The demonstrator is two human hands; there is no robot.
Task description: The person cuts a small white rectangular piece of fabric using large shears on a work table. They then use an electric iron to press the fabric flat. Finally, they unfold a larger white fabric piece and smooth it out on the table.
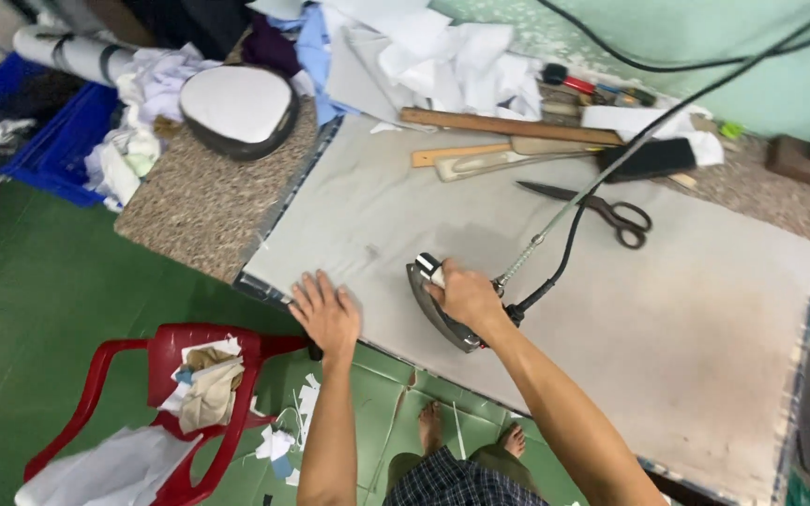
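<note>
The clothes iron (442, 309) stands on the grey pressing cloth (667, 309) near the front edge of the work table (208, 211). The right hand (466, 295) is clamped around the iron's handle, so the handle and most of the upper body are hidden; only the dark soleplate rim and a pale end cap show. A black power cord (564, 248) and a braided hose (541, 239) leave the iron's rear, run up across the cloth and are cut off by the top frame edge.

To the left of the iron, the left hand (325, 314) lies flat with fingers spread apart on the cloth at the table edge, gripping nothing.

Beyond the iron, a pair of black-handled scissors (602, 211) lies on the cloth. Further beyond, wooden rulers (508, 126) and a curved wooden template (508, 159) rest near a heap of white fabric pieces (442, 56); small objects behind them are hard to make out. A padded pressing form (236, 108) sits at the table's far left corner.

Below and left of the iron, a red plastic chair (171, 356) holds fabric scraps (208, 384) and is partly cut off by the lower frame edge.
</note>
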